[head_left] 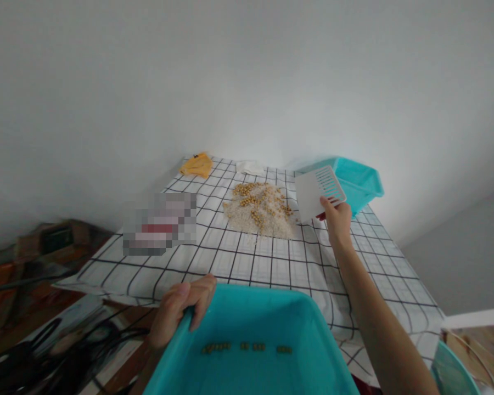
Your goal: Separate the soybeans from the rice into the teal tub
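My left hand (185,305) is closed over the left rim near the far corner of a turquoise plastic bin (247,378), held at the table's near edge. Several small dark yellowish marks or bits show inside the bin; I cannot make out what they are. My right hand (336,216) grips the slotted edge of a flat white plastic plate (308,195), which stands tilted at the right side of a mixed pile. The pile (259,211) has pale rice-like grains with round yellow beans on top, and lies directly on the checked tablecloth (214,258).
Another turquoise bin (358,184) stands at the back right, partly behind the plate. A yellow cloth (196,164) and a white cloth (249,167) lie along the back. Something blurred out (160,224) sits at the left. Dark cables (102,337) clutter the lower left.
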`<state>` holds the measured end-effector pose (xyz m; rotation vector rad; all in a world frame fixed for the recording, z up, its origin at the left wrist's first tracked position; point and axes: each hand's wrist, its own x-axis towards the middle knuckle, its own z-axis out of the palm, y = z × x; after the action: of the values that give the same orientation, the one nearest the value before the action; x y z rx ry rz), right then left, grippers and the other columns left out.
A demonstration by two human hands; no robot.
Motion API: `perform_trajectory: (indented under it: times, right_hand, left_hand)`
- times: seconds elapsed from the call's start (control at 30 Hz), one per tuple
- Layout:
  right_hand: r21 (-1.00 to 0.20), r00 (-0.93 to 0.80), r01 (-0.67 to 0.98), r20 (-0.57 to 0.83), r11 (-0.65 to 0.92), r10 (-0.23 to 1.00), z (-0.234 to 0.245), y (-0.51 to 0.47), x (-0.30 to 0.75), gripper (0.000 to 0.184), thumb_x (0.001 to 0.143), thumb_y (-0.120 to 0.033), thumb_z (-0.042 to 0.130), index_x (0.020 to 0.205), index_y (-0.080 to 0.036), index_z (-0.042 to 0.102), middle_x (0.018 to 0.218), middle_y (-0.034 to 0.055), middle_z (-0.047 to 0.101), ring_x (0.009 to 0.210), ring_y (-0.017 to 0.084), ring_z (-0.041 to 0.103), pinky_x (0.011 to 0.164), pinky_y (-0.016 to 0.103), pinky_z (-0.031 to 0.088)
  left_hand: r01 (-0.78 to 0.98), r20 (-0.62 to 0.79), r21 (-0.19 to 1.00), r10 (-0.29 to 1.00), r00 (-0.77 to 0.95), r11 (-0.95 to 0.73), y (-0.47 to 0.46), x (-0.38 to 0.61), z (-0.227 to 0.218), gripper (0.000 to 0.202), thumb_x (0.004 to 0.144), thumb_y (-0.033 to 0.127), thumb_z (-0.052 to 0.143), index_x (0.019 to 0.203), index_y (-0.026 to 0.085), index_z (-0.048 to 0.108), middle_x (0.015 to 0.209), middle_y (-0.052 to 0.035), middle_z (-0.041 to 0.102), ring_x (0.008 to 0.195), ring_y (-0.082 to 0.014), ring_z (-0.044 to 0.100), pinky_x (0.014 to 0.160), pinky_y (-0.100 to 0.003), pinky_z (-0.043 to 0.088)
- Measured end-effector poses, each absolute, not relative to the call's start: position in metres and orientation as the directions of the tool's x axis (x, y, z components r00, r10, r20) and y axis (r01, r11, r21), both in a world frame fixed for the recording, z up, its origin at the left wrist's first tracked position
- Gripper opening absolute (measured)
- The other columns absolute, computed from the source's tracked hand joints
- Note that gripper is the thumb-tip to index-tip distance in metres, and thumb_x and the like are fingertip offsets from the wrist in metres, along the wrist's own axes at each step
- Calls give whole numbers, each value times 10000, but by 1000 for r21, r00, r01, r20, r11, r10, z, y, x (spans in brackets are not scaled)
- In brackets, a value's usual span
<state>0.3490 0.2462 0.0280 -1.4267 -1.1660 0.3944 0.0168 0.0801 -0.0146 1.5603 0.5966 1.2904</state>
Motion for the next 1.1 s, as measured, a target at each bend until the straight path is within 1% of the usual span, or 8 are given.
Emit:
perform_trajectory:
  times: [0.17, 0.3, 0.4, 0.5, 0.6, 0.83, 0.93, 1.1]
  right_hand:
    - [-880, 470, 448, 381, 157, 796, 31, 247, 358, 303, 791, -408, 626, 598, -175, 649, 409, 30, 579, 407, 216, 601, 441, 311, 488]
    - [-826, 449, 550, 419, 126, 789, 35, 246, 357, 343, 785, -420, 622, 531, -190, 612, 402, 36, 570, 429, 226, 608, 446, 309, 463]
    - [-803, 414, 586, 413, 109, 811, 34, 246, 353, 335, 772, -426, 624, 535, -189, 611, 412, 30, 567, 432, 216, 592, 448, 302, 444]
    - [-838, 363, 533, 347, 112, 865, 29, 248, 348, 301, 751, -434, 637, 601, -174, 644, 451, 24, 587, 446, 201, 586, 454, 298, 461]
    - [-895, 282, 415, 298, 164, 912, 24, 250, 342, 296, 733, -453, 651, 671, -164, 661, 533, 29, 634, 489, 184, 600, 462, 280, 484]
    - [-930, 160, 238, 320, 278, 934, 26, 247, 328, 347, 720, -512, 684, 748, -166, 678, 680, 35, 689, 541, 156, 608, 448, 248, 500]
    - [-934, 102, 218, 311, 284, 945, 29, 245, 324, 354, 725, -524, 689, 754, -171, 678, 685, 31, 680, 551, 155, 608, 464, 252, 512]
    - [-933, 38, 216, 303, 288, 952, 29, 243, 319, 362, 731, -540, 686, 764, -180, 669, 681, 25, 665, 576, 165, 612, 490, 265, 519]
  left_hand:
    - [-196, 429, 902, 846, 316, -384, 80, 17, -15, 650, 1073, 378, 181, 503, 210, 444, 477, -14, 439, 509, -191, 399, 646, -383, 379]
    - [-207, 432, 900, 849, 304, -383, 80, 17, -14, 641, 1072, 374, 187, 510, 207, 444, 479, -11, 431, 514, -188, 394, 634, -373, 370]
    - [-203, 432, 900, 846, 312, -385, 80, 16, -13, 646, 1073, 384, 191, 509, 206, 451, 477, -12, 437, 516, -190, 405, 641, -373, 375]
    - [-187, 430, 903, 837, 338, -388, 81, 15, -12, 653, 1072, 397, 192, 502, 205, 445, 474, -13, 443, 509, -187, 410, 666, -381, 388]
    - [-171, 422, 906, 842, 335, -386, 81, 15, -13, 655, 1072, 400, 189, 498, 204, 435, 469, -8, 435, 513, -184, 417, 693, -381, 396]
    - [-173, 430, 903, 849, 306, -394, 80, 18, -11, 653, 1064, 408, 193, 490, 206, 431, 467, -16, 436, 500, -187, 406, 650, -375, 397]
    - [-189, 434, 900, 851, 296, -393, 80, 19, -11, 652, 1065, 408, 199, 494, 207, 442, 469, -17, 429, 512, -190, 407, 628, -368, 388]
    - [-154, 418, 908, 854, 308, -389, 80, 18, -12, 667, 1062, 425, 196, 482, 208, 444, 457, -25, 435, 503, -195, 417, 625, -380, 397]
